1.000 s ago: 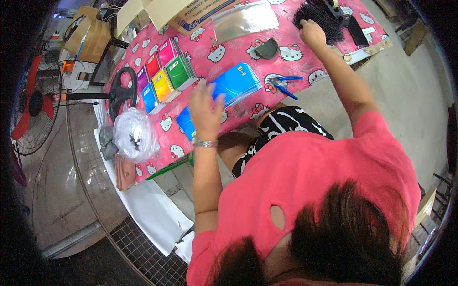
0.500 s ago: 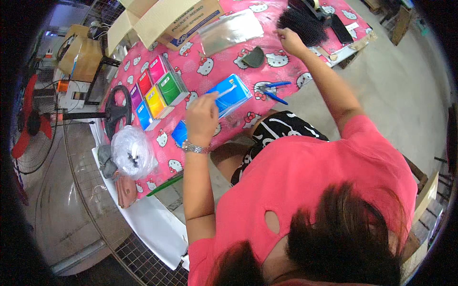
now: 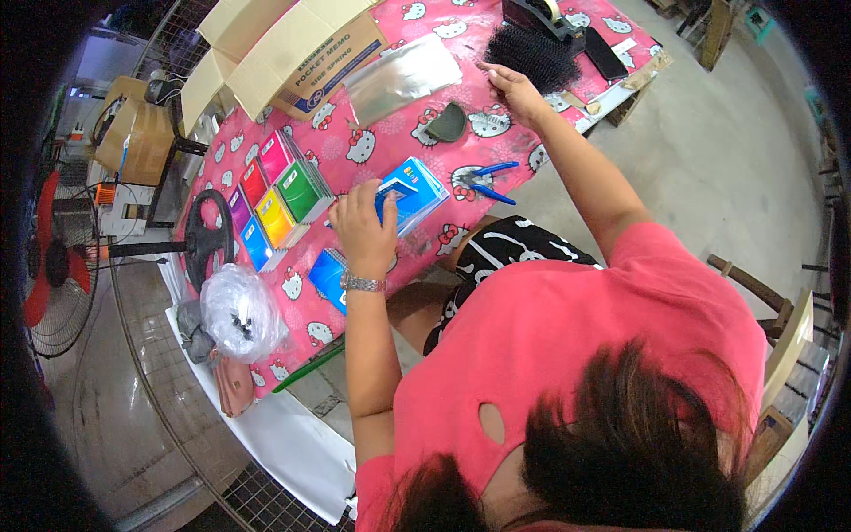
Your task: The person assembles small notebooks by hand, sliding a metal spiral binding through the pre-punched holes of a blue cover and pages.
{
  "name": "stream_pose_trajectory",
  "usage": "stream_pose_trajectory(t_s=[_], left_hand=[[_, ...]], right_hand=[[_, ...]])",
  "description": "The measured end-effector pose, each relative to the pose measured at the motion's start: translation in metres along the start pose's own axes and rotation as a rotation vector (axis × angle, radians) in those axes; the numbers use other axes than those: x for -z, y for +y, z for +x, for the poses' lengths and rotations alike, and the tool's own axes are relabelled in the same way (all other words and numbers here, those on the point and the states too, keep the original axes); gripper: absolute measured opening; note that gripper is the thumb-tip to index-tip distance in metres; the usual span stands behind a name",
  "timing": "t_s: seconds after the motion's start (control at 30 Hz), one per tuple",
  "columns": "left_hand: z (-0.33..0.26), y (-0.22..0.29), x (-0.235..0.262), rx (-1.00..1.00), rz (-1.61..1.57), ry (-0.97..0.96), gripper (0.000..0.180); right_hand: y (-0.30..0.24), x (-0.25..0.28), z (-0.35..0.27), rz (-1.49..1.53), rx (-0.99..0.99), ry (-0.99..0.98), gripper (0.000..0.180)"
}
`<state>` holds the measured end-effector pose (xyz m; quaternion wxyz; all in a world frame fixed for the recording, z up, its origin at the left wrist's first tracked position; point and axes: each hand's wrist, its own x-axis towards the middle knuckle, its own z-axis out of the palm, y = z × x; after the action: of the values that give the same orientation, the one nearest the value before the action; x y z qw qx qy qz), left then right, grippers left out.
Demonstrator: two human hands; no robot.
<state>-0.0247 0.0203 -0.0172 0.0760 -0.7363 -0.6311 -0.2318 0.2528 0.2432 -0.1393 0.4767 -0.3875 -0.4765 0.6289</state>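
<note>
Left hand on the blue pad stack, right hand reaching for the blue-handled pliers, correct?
Not quite. In the head view the left hand is on the blue pad stack, but the right hand is at the pile of black wire coils, well away from the blue-handled pliers.

Pretty cluttered workshop-type space. The floor (image 3: 709, 151) is plain grey concrete, brightly lit on the far right side, looks like daylight. The table (image 3: 355, 151) has a pink cartoon-cat cloth over it and runs diagonally across the shot. Off its left edge there's a red standing fan (image 3: 49, 266) with a black base (image 3: 208, 239), and further back some cardboard boxes (image 3: 133, 133) stacked on a small stand. At the near-left corner a white sheet (image 3: 292, 443) hangs down over a metal grate (image 3: 266, 496) in the floor. On the right, a wooden chair (image 3: 780, 328), and more wooden furniture (image 3: 718, 27) at the top right corner.
</note>
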Motion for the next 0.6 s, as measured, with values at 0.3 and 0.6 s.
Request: stream_pose_trajectory(t_s=[0.3, 0.6], left_hand=[[0.0, 0.001, 0.002, 0.002, -0.003, 0.01, 0.027], [-0.001, 0.0, 0.0, 0.02, -0.055, 0.033, 0.019]], right_hand=[[-0.025, -0.03, -0.004, -0.138, -0.067, -0.235, 0.038], [-0.079, -0.122, -0.09, -0.571, 0.547, -0.668, 0.031]])
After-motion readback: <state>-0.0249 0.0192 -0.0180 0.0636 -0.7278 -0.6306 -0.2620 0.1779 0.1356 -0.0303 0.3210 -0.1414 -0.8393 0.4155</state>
